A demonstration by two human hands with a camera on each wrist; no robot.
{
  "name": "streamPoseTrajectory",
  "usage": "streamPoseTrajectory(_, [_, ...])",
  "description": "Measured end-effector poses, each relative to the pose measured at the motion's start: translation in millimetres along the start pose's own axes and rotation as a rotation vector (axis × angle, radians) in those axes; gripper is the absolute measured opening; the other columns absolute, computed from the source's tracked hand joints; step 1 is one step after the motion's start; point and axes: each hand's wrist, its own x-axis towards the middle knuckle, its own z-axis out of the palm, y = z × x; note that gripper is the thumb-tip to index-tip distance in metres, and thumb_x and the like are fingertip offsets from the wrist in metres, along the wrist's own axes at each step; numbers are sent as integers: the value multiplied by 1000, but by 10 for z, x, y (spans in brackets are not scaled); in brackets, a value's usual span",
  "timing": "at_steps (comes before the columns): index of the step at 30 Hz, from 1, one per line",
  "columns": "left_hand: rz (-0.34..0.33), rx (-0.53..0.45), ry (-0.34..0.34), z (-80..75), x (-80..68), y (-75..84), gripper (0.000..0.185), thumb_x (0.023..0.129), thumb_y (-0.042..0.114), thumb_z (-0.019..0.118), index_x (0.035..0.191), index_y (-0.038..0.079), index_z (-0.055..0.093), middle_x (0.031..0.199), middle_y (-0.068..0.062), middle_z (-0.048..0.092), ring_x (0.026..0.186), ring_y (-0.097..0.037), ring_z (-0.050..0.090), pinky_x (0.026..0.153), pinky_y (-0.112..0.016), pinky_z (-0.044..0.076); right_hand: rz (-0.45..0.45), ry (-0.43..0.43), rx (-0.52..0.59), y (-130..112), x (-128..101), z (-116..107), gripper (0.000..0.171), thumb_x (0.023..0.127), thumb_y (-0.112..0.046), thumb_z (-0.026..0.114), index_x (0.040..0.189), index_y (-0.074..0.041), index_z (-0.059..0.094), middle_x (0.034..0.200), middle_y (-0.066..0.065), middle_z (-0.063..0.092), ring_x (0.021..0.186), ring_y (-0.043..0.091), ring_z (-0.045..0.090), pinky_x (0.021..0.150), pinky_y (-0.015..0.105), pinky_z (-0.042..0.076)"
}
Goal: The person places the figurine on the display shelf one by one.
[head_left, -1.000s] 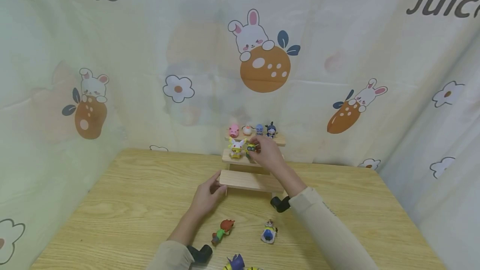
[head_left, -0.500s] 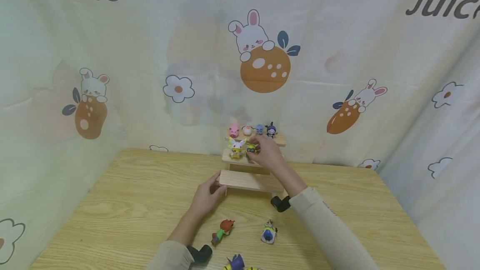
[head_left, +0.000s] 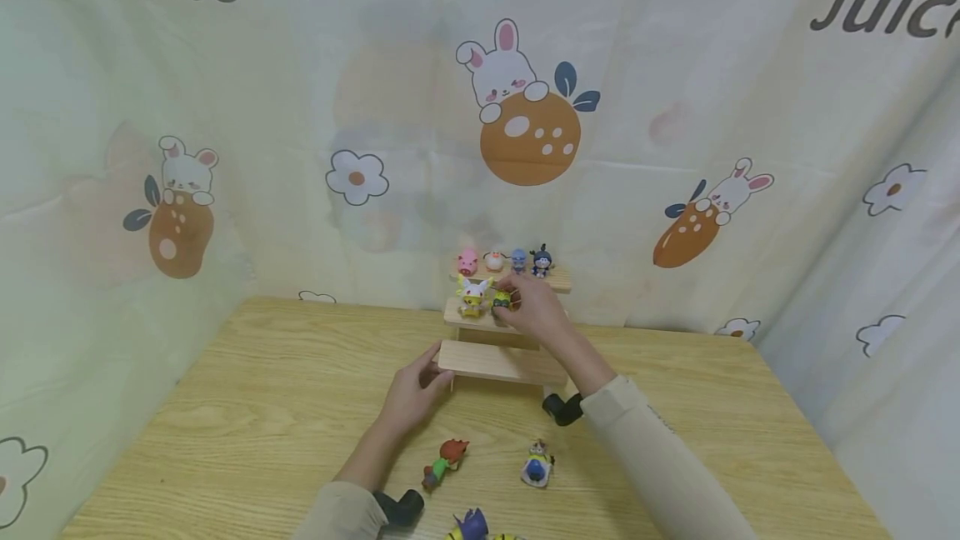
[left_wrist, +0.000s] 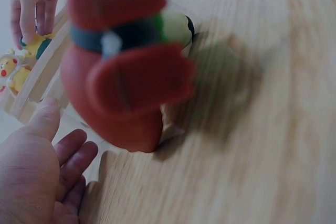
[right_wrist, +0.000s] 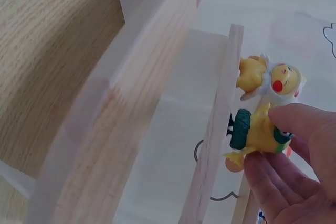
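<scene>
My right hand pinches a small yellow toy figure with a dark green lower part and goggle-like eyes. Its feet are at the middle step of a tiered wooden display stand; the right wrist view does not settle whether they bear on the board. Just left of it sits a yellow figure in a white eared hood. My left hand holds the left end of the stand's lowest step, thumb in front. A red-haired figure in green lies near that wrist, looming large in the left wrist view.
Several figures, among them a pink pig, line the top step. A figure with a blue middle lies on the table, and a purple-and-yellow one at the bottom edge. A printed curtain hangs behind.
The yellow and green figure has tipped and sunk slightly toward the middle step in my right hand. My left hand stays at the end of the lowest step.
</scene>
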Motion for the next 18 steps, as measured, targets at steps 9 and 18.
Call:
streamPoseTrajectory(9, [-11, 8, 3, 5, 5, -11, 66, 91, 45, 59, 146, 15, 38, 99, 4, 69, 95, -13, 62, 91, -40, 50, 48, -44, 47, -10, -5, -72, 32, 87, -19, 70, 117, -11, 63, 113, 7, 68, 98, 21, 65, 83, 34, 56])
streamPoseTrajectory(18, [3, 8, -2, 4, 4, -25, 66, 91, 46, 58, 146, 16, 38, 100, 4, 69, 96, -13, 63, 92, -39, 51, 8, -57, 49, 3, 15, -44, 34, 84, -14, 72, 116, -9, 63, 113, 8, 66, 98, 21, 65, 84, 33, 56])
